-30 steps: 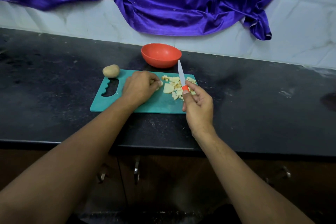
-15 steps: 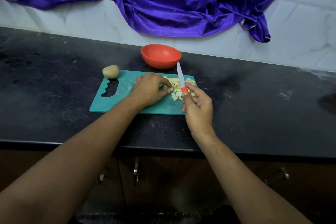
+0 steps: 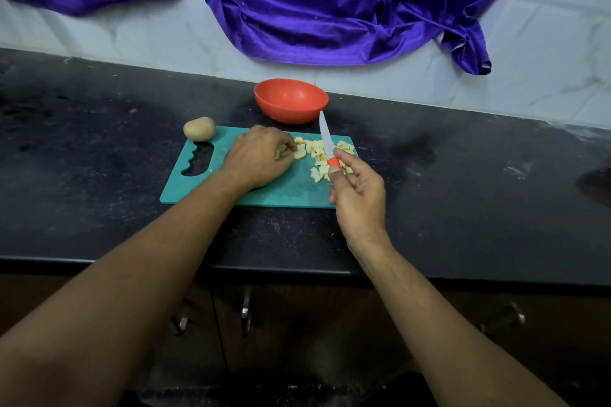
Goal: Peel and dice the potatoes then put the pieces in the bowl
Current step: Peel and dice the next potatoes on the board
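Red bowl (image 3: 288, 114) — potato dice (image 3: 316, 147) on teal board (image 3: 281, 189)

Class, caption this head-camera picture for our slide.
Left hand grips a potato piece on the teal board; right hand holds the knife.

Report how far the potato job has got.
Done: diced potato pieces lie on the teal cutting board. In hand: the left hand pinches a potato slice; the right hand holds the knife raised. Left: dice that slice, peel and dice the unpeeled potato at the board's corner, and fill the red bowl, which looks empty.
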`<state>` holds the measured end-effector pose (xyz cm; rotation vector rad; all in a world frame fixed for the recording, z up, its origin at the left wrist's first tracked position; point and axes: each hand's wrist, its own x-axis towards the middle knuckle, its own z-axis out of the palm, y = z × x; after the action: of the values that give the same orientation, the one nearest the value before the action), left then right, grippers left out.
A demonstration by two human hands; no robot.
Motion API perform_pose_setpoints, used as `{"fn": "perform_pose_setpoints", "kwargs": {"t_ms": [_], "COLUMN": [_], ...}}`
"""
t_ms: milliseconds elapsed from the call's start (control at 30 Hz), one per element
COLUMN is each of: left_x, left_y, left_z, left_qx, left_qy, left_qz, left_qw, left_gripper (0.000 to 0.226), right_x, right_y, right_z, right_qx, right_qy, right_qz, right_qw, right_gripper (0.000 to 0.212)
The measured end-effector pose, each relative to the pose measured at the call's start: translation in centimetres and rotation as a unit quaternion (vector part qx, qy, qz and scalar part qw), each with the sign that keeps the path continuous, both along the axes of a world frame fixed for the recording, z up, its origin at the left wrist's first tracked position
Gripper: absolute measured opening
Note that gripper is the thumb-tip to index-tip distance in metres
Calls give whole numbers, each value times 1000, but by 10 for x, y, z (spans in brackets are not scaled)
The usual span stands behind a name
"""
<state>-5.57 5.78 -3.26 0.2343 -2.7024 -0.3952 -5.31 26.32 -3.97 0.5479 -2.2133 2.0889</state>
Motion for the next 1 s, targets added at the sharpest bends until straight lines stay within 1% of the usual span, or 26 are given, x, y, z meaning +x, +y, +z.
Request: {"fn": "perform_pose_setpoints", "kwargs": {"t_ms": [67,167,300,367,433,500,567,667,800,933,1000], "left_x": [0,3,6,6,5,1,-4,-11,-12,-8,-6], "left_y": [-4,-17,-29,-31,-28,-21,-14,-8,-5,-5,-4], "left_z": [0,0,2,1,-1,-2,1,9,20,25,25], "left_qx": [0,12,10,9,4,-22,-48,-36,-19,-18,-24], "left_qy": [-8,6,0,3,7,-2,-21,-53,-117,-141,-134], "left_qz": [-13,-33,-56,-58,-53,-38,-15,3,6,-14,-23], "left_qw": [1000,999,998,998,999,999,999,998,993,990,990], "left_gripper": [26,20,17,22,33,44,48,38,29,24,25], "right_x": [0,-1,-2,-3,-3,-3,-3,-4,-4,-5,-5], "right_y": [0,-1,0,0,0,0,-1,-2,-2,-2,-2], "right_z": [0,-2,-3,-3,-3,-3,-3,-4,-6,-5,-6], "right_qx": [2,3,7,7,8,8,9,5,1,5,7], "right_qy": [1,1,3,2,-1,-1,-2,-1,-5,0,2], "right_qz": [3,3,2,4,5,5,4,3,5,6,7], "right_qw": [1000,1000,1000,1000,1000,1000,1000,1000,1000,1000,1000], "right_gripper": [36,36,36,36,36,36,36,35,34,35,35]}}
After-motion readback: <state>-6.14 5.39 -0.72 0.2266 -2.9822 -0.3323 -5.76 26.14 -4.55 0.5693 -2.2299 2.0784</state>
